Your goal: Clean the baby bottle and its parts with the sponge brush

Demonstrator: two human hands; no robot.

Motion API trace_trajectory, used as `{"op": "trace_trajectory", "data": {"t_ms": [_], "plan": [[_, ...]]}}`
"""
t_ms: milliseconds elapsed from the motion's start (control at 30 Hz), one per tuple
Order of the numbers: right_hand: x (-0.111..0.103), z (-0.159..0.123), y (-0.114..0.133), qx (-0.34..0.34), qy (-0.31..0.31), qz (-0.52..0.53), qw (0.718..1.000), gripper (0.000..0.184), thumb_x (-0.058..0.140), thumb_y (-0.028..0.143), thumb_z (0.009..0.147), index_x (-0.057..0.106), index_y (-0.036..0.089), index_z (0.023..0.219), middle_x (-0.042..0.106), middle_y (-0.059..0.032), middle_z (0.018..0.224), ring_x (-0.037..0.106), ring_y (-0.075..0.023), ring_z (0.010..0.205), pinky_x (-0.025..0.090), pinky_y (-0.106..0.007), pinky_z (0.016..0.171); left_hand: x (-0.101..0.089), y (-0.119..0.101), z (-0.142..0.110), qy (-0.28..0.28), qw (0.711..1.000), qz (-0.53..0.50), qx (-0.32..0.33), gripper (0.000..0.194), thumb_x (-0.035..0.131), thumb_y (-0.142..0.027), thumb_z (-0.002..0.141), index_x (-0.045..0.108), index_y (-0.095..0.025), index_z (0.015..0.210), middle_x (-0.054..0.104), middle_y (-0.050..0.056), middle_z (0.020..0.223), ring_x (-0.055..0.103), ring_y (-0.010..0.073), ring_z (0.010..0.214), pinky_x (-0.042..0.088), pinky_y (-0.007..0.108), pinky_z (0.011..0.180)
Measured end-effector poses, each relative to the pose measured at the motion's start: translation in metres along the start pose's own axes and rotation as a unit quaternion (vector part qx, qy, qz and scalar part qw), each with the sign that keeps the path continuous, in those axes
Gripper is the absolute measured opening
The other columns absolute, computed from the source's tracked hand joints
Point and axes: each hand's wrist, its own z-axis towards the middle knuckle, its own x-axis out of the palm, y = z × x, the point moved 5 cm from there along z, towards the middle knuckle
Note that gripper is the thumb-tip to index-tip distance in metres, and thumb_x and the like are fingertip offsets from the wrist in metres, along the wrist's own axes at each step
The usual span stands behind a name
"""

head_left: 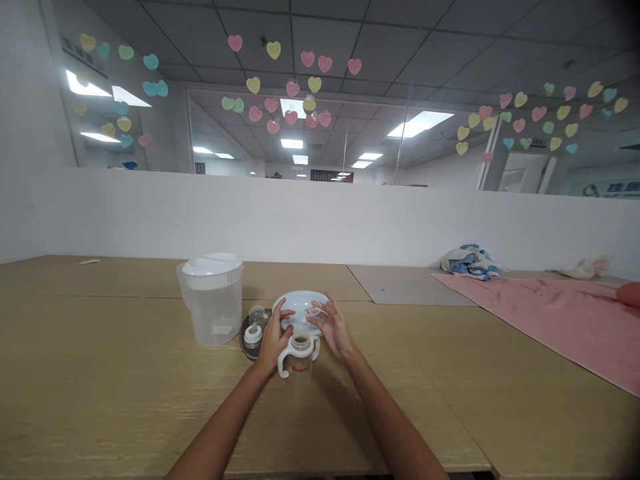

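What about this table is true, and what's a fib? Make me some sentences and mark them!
1. The pitcher has its lid on. True.
2. The handled bottle has red handles. False: its handles are white.
3. The handled bottle has its mouth open. True.
4. The right hand holds a small clear piece. True.
5. The blue-and-white cloth is left of the pitcher. False: the blue-and-white cloth is right of it.
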Motion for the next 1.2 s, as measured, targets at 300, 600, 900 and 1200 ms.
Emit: {"op": "trace_trajectory", "data": {"t_ms": [300, 600, 900, 1200], "plan": [[-0.003, 0.001, 0.006, -0.033, -0.039, -0.022, 0.998, 0.053, 0.073, 0.040, 0.063, 0.049, 0.022, 0.106, 0.065, -0.0026, 0.088, 0.064, -0.0174, 0.076, 0.051, -0.035, 0.074, -0.001, 0.001, -0.001, 0.009, 1.000, 0.015, 0.002, 0.056, 0.047, -0.025, 0.077, 0.034, -0.018, 0.131, 0.061, 0.009, 0.106, 0.055, 0.0199, 0.100, 0.038, 0.038, 0.092], [-0.010, 0.005, 0.013, -0.086, -0.103, -0.050, 0.990, 0.053, 0.078, 0.036, 0.058, 0.049, 0.020, 0.099, 0.068, -0.0007, 0.077, 0.061, -0.0128, 0.057, 0.050, -0.026, 0.054, -0.001, 0.001, 0.000, 0.019, 1.000, 0.021, 0.012, 0.052, 0.048, -0.028, 0.078, 0.038, -0.017, 0.129, 0.062, 0.010, 0.105, 0.057, 0.0200, 0.098, 0.039, 0.039, 0.092], [-0.014, 0.006, 0.013, -0.113, -0.111, -0.120, 0.980, 0.041, 0.079, 0.037, 0.055, 0.058, 0.017, 0.083, 0.067, -0.0003, 0.071, 0.059, -0.0112, 0.055, 0.050, -0.026, 0.055, -0.002, -0.004, 0.001, 0.018, 0.999, 0.035, 0.016, 0.042, 0.047, -0.021, 0.075, 0.052, -0.019, 0.118, 0.064, 0.008, 0.103, 0.056, 0.0208, 0.098, 0.039, 0.039, 0.092], [-0.012, 0.006, 0.011, -0.101, -0.095, -0.127, 0.982, 0.027, 0.074, 0.029, 0.056, 0.063, 0.017, 0.077, 0.068, -0.0030, 0.085, 0.060, -0.0121, 0.064, 0.049, -0.027, 0.064, -0.002, -0.016, 0.001, 0.054, 0.994, 0.086, 0.037, 0.029, 0.044, -0.021, 0.077, 0.065, -0.018, 0.096, 0.066, 0.008, 0.101, 0.055, 0.0233, 0.098, 0.040, 0.040, 0.090]]}}
